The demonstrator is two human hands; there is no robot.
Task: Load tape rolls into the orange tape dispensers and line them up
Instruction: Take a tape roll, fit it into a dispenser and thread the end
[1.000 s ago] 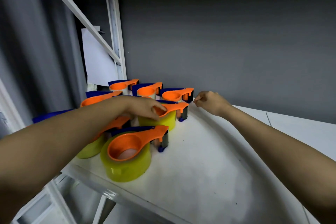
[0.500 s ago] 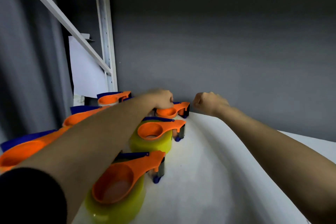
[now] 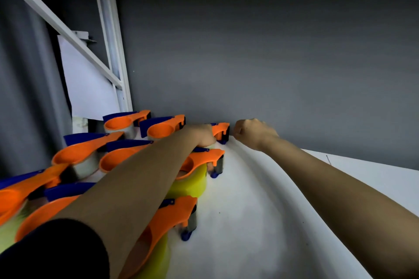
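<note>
Head view is showing the left hand (image 3: 204, 135) gripping the back dispenser (image 3: 221, 131), right hand (image 3: 251, 132) fisted, holding nothing visible; lining up is likely needing a nudge.

Left forearm (image 3: 140, 188) covers most of the orange dispenser at the wall (image 3: 221, 131); only its blue-tipped nose shows right of the left hand (image 3: 203, 135), so the hand's grip there can't be read. Nearer than that dispenser, the yellow tape roll (image 3: 192, 184) is half hidden under the same forearm. Further left, the nearest dispensers (image 3: 13, 197) are blurred and cut by the frame edge. Right hand (image 3: 251, 132), just right of the wall dispenser, curls its fingertips out of sight
</note>
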